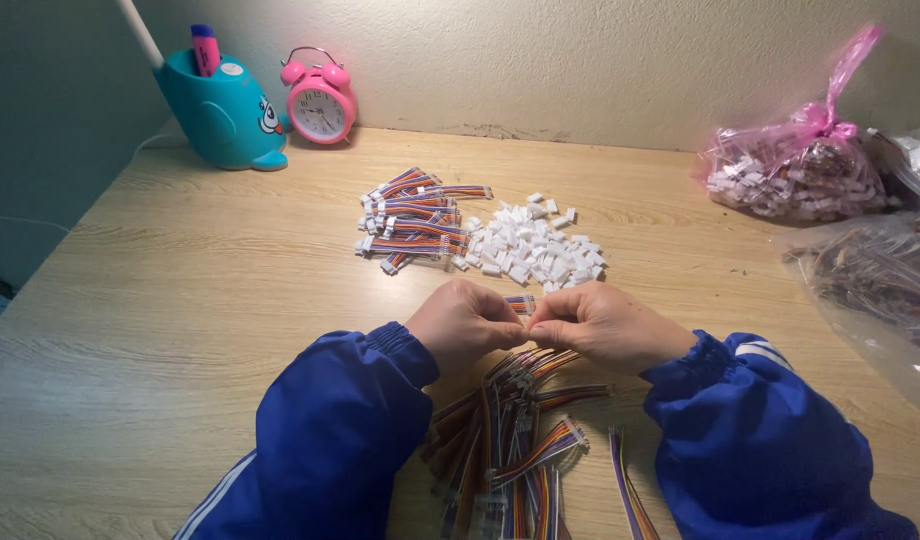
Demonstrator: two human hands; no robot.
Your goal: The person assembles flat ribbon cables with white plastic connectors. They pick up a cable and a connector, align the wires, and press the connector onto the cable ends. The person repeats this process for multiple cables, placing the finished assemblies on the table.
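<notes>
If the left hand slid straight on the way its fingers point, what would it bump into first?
The left hand points right, so it would meet the right hand at once; both already pinch the small ribbon cable between them.

Left hand (463,322) and right hand (602,324) pinch a short rainbow ribbon cable (521,302) over the wooden table (180,290)

Left hand (465,322): curled, knuckles up, fingers pinched toward centre.
Right hand (600,322): curled the same way, fingertips meeting the left's.
Forearms: both in blue sleeves, angled inward from the lower corners.
Wrists: low, close over the worktop (180,300).
</notes>
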